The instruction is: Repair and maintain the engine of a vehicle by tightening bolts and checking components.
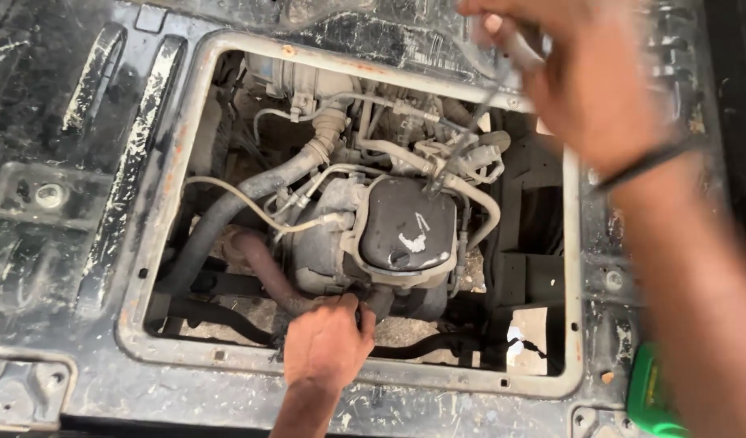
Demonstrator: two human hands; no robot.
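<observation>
My left hand (328,341) reaches up from the bottom edge into a rectangular opening (551,381) in a scuffed black metal floor. Its fingers curl around a dark fitting (379,302) under a grey engine housing with a black cap (405,223). A reddish-brown hose (259,264) ends beside that hand. My right hand (588,77), blurred and with a dark band on the wrist, is at the upper right. It grips a thin long tool (470,122) whose tip points down at the top edge of the black cap.
Grey and black hoses (227,207), thin lines and connectors (470,158) crowd the engine bay. The opening's rim is rusty and paint-chipped. A green plastic container (653,393) sits at the bottom right. Raised ribs (134,146) run along the floor on the left.
</observation>
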